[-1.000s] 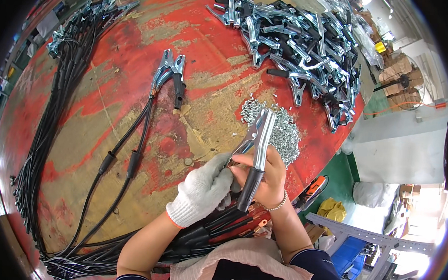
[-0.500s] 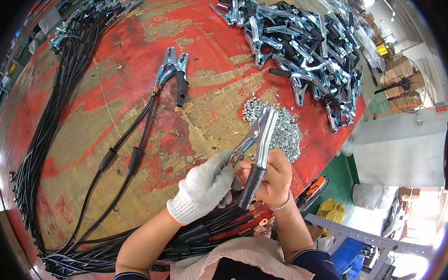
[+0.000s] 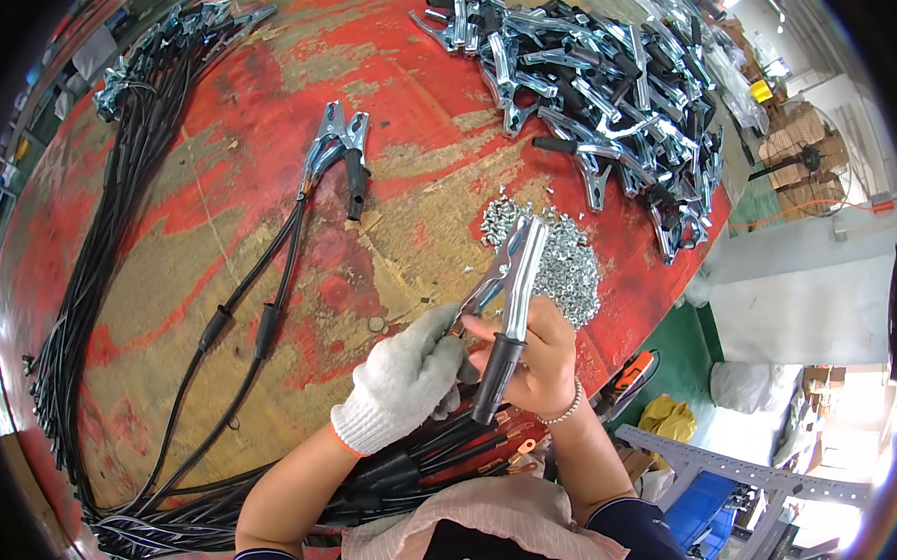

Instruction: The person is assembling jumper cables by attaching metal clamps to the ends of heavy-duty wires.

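Silver clamp [image 3: 520,288] in gloved and bare curled fingers [image 3: 548,329], partly hiding screws [image 3: 572,270], clamps [image 3: 601,102] beyond

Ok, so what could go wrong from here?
If the gloved left grip slips, the silver clamp could twist and perhaps nip the bare right grip close by. In view, the clamp's tip overlaps the pile of small metal parts, so dropping it might scatter them. Heaped clamps lie near the edge of the table; a knock might send some off.
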A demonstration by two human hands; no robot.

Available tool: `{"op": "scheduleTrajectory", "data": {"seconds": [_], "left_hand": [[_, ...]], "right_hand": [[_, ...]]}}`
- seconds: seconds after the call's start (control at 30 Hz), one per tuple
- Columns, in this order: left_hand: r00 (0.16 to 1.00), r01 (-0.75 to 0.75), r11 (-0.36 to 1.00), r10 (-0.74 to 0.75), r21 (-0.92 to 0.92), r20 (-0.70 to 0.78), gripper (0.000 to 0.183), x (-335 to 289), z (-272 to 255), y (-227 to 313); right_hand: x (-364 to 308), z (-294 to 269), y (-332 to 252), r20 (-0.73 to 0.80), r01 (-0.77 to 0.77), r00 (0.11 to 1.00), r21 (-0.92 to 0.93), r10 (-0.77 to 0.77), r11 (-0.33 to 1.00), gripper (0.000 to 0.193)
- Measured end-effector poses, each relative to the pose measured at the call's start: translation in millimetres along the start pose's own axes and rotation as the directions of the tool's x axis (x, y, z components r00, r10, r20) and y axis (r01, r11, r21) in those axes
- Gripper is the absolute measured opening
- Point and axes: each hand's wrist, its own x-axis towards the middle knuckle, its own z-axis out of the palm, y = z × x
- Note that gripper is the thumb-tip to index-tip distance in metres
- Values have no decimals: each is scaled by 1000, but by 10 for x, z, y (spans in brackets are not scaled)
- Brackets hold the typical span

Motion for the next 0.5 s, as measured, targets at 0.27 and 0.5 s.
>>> {"op": "scheduleTrajectory", "data": {"seconds": [0.27,0.5], "left_hand": [[820,-188,857,406,479,-404,37,143,-379,153],[705,441,358,429,823,-565,36,705,-1310,-6]], "right_hand": [[96,-629,1032,-142,-231,972,-479,185,847,30],[525,-951,2172,-39,-157,977,-795,208,586,49]]}}
